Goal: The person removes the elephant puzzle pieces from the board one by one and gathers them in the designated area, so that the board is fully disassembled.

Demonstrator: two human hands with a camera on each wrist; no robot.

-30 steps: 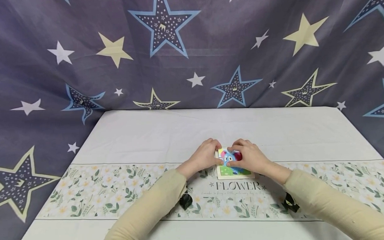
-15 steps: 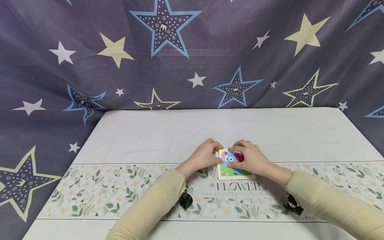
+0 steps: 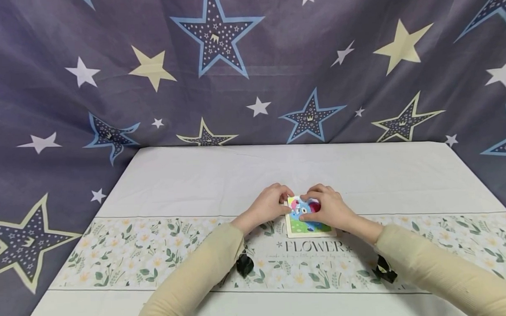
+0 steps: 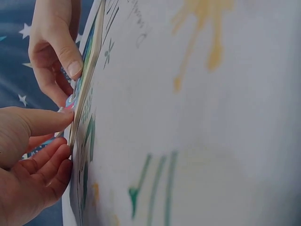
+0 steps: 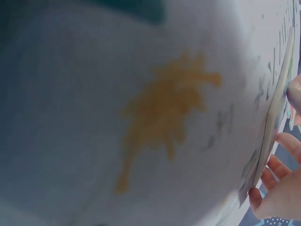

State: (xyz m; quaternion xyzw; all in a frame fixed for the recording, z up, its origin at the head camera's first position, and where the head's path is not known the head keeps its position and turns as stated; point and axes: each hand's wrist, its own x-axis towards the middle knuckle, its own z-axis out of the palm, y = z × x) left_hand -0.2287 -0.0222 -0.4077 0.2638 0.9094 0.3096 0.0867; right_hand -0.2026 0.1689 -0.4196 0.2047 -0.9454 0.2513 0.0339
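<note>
Two hands work a small picture puzzle on a flower-print cloth, before a star-patterned backdrop.

The backdrop (image 3: pixel 233 84) hangs behind the table (image 3: pixel 253 176), whose cloth carries a floral band (image 3: pixel 135 255). The puzzle board (image 3: pixel 307 226) lies flat at the band's middle, as it did a second ago. The left hand (image 3: pixel 269 206) rests at the board's left edge, fingers curled against the rim; the left wrist view shows its thumb pressing there. The right hand (image 3: pixel 327 206) covers the upper right, its thumb and fingers pinching a red-and-blue piece (image 3: pixel 311 206). Since a second ago it has crept slightly left over the piece; the left hand has barely shifted.
</note>
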